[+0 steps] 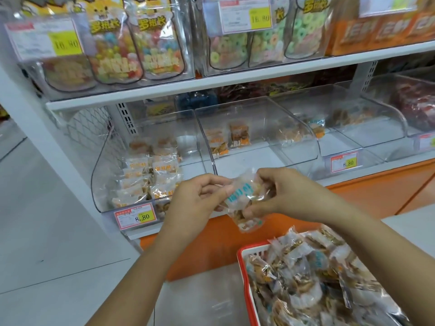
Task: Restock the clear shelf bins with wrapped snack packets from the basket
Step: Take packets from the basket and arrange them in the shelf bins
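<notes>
My left hand and my right hand both grip a small bunch of clear wrapped snack packets with blue print, held in front of the lower shelf. The red basket at the lower right is heaped with several more packets. On the lower shelf stand clear bins: the left bin holds stacked orange-print packets, the middle bin holds a few packets at its back, and the right bin holds a few blue-print packets.
The upper shelf carries bags of gummy sweets behind price tags. Price labels hang on the bin fronts. An orange base panel runs under the shelf. Grey floor lies to the left.
</notes>
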The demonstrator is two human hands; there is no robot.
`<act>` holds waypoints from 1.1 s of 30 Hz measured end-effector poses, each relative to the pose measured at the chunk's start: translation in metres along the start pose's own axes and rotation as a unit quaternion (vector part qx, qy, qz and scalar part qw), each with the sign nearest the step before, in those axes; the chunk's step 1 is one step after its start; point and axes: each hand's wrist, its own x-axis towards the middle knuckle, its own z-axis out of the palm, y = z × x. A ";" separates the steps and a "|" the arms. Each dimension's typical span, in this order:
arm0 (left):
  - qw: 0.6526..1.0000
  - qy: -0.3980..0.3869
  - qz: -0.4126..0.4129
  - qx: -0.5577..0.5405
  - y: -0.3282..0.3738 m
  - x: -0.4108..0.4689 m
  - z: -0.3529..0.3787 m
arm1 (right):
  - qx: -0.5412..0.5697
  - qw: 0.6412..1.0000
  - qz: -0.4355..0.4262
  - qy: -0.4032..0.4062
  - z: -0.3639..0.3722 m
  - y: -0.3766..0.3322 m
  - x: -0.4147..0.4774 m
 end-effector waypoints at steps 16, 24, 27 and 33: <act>0.997 -0.002 -0.072 0.014 0.056 0.111 0.148 | 0.182 0.953 0.080 0.229 -0.185 0.115 -0.021; 0.983 -0.058 -0.127 0.123 0.034 0.188 0.196 | 0.106 0.959 0.179 0.191 -0.214 0.169 0.072; 0.987 -0.048 -0.121 0.099 0.026 0.196 0.205 | 0.063 0.965 0.225 0.118 -0.197 0.187 0.126; 0.992 -0.027 -0.116 0.042 0.008 0.196 0.206 | 0.057 0.971 0.228 0.046 -0.166 0.221 0.190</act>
